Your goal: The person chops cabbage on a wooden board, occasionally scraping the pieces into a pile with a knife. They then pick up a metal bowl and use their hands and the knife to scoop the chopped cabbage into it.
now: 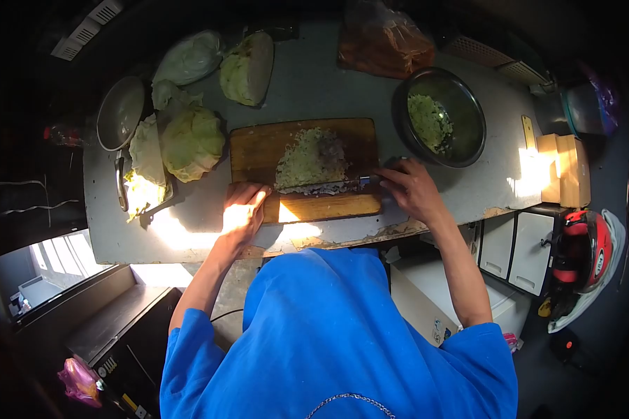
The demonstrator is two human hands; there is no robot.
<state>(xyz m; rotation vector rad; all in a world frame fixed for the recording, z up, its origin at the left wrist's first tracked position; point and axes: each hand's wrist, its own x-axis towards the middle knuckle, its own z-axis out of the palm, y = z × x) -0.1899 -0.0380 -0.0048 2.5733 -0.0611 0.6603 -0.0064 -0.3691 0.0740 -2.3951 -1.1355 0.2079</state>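
Observation:
A wooden cutting board [251, 150] lies on the grey table, with a pile of finely chopped cabbage [307, 157] on it. Along the near side of the pile runs a knife [321, 186], its blade mostly hidden by chopped bits. My right hand [411, 190] is closed at the knife's right end, by the board's right edge. At the board's left edge, my left hand [247, 202] has its fingers pressed together near the blade's other end; what they hold, if anything, is hidden.
A metal bowl [468, 112] with chopped cabbage stands right of the board. Cabbage heads [192, 143], loose leaves [145, 157] and a pan [121, 112] are at the left. An orange-filled bag [386, 45] lies at the back. Wooden blocks [562, 171] stand far right.

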